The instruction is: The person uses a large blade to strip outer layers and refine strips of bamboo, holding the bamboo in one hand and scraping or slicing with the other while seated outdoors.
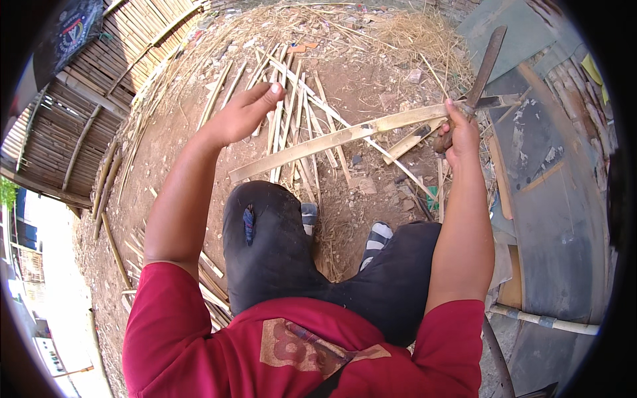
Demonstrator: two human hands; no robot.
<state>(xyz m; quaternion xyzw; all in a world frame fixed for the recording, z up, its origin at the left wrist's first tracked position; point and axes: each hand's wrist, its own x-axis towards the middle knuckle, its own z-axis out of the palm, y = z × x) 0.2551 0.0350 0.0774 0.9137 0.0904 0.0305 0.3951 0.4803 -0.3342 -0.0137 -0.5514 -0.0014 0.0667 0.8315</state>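
Note:
My right hand [461,136] is closed round the handle of a machete [488,63], whose dark blade points up and away. A long split bamboo strip [318,144] runs crosswise in front of my knees. Near its right end it passes by the fingers of my right hand; whether they also grip it, I cannot tell. Its left end lies just beyond my left knee. My left hand [249,114] is raised above the ground to the left of the strip, touching nothing, with its thumb apart and its other fingers partly hidden.
Several thin bamboo strips [288,106] are scattered on the dirt ahead. More bamboo pieces [213,292] lie by my left side. Dark sheets [547,225] lie along the right. A bamboo slat wall [73,126] stands at the left, and dry straw [424,40] is heaped at the back.

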